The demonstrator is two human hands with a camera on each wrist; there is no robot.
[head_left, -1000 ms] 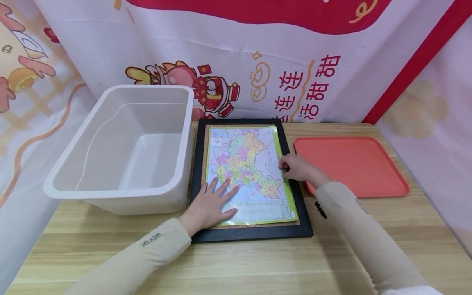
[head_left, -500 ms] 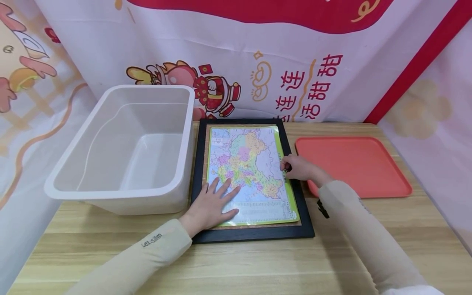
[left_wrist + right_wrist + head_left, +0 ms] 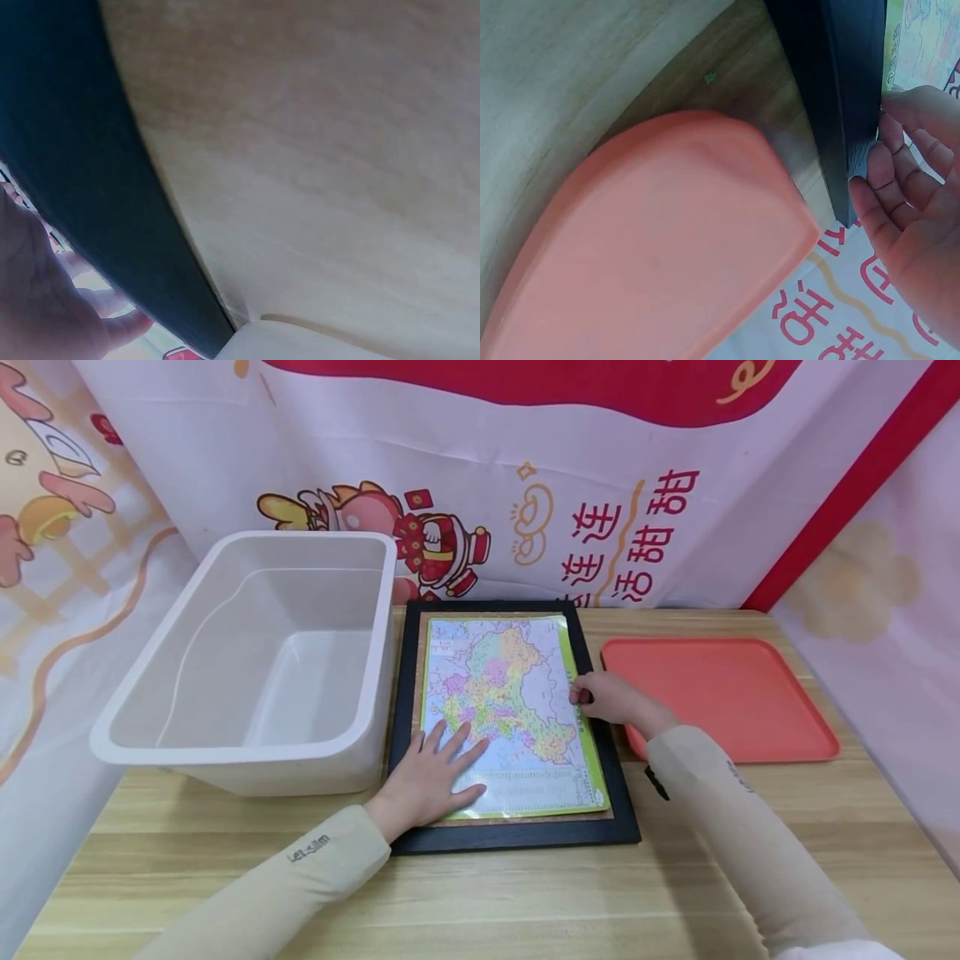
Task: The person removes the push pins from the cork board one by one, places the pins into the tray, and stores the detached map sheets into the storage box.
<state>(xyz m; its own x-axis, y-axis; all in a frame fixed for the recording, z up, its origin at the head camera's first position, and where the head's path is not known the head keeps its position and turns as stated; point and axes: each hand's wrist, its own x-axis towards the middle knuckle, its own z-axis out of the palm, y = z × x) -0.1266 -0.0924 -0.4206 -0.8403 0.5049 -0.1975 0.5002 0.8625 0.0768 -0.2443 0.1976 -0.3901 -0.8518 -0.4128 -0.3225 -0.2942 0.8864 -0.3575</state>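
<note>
A coloured map sheet with a green border lies on a brown backing board inside a black frame. My left hand rests flat on the map's lower left, fingers spread. At the right margin my right hand curls, thumb and index fingertips close together. In the right wrist view the fingers are bent beside the black frame. Whatever lies between thumb and index is hidden. The left wrist view catches part of my left hand behind the dark frame edge.
Left of the frame stands a deep white plastic tub. On the right lies a shallow red tray, close to my right wrist. A small green speck shows on the wooden table. A printed cloth hangs behind.
The right hand shifts very slightly at the map's margin. The left hand, map and frame stay in place.
</note>
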